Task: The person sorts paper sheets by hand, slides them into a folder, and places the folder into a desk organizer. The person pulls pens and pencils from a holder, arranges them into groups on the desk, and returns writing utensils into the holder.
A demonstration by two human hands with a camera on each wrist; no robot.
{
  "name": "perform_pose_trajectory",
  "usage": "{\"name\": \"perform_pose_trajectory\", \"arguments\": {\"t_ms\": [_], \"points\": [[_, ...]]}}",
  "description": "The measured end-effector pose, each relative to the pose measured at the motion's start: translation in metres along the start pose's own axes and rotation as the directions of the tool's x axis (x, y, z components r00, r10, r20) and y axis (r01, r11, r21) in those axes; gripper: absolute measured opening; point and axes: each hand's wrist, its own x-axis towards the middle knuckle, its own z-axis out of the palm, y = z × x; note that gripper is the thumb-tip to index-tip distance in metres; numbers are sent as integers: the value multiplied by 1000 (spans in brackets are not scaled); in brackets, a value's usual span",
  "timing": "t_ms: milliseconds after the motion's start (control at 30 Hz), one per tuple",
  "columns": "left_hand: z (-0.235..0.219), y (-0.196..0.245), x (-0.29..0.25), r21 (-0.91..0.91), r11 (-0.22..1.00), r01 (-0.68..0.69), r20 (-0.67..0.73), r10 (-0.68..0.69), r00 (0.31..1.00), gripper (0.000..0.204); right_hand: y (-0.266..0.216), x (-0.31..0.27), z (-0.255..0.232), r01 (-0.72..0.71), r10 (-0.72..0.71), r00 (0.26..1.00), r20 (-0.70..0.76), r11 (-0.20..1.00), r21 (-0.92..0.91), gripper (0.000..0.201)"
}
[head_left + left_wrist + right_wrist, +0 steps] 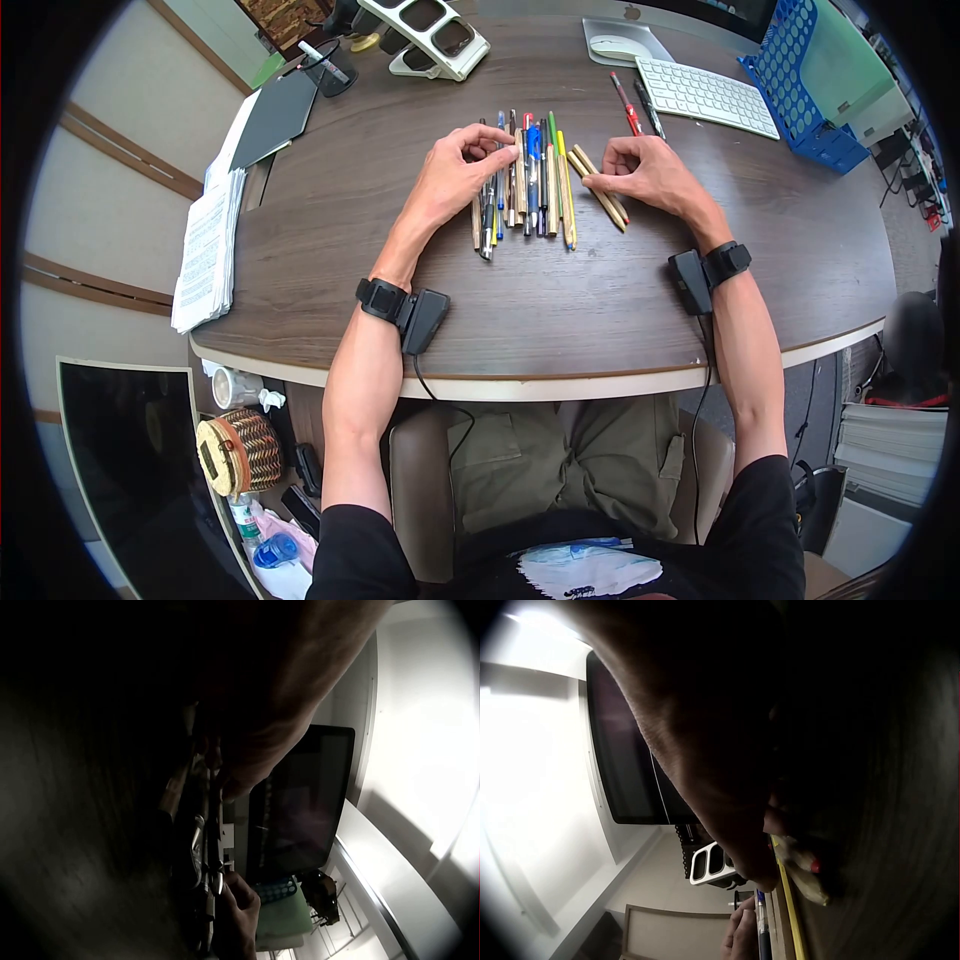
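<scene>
A row of pens and pencils (535, 190) lies side by side on the desk, among them a blue-capped pen (533, 140) and a yellow pencil (565, 190). My left hand (450, 178) reaches over the left part of this row, thumb and forefinger extended and close together at the pens' upper halves. To the right, two wooden pencils (600, 192) lie slanted, apart from the row at their near ends. My right hand (655, 178) pinches them with the thumb and curled fingers; their red-tipped ends (815, 867) stick out below it in the right wrist view.
A red pen (627, 105) and a black pen (650, 108) lie beyond my right hand. Behind are a keyboard (708, 95), a mouse (618, 48), a blue file rack (800, 100) and a white stand (435, 40). Stacked papers (210, 255) sit at the left edge.
</scene>
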Motion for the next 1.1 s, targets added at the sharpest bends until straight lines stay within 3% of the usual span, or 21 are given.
{"name": "perform_pose_trajectory", "arguments": {"t_ms": [367, 567, 667, 1100], "points": [[-1, 4, -2, 47, 999, -6, -6, 7, 1000, 39, 2, 1, 1, 64, -59, 997, -51, 993, 103, 40], [-1, 2, -2, 56, 998, -20, -7, 20, 1000, 38, -7, -3, 1, 107, -109, 993, -36, 993, -52, 38], [-1, 3, -2, 52, 999, -5, 0, 5, 1000, 38, -6, -2, 1, 50, -50, 997, -54, 999, 6, 37], [0, -2, 0, 28, 999, -28, 3, 28, 1000, 39, -2, 1, 5, 85, -82, 989, -121, 996, 26, 30]]}}
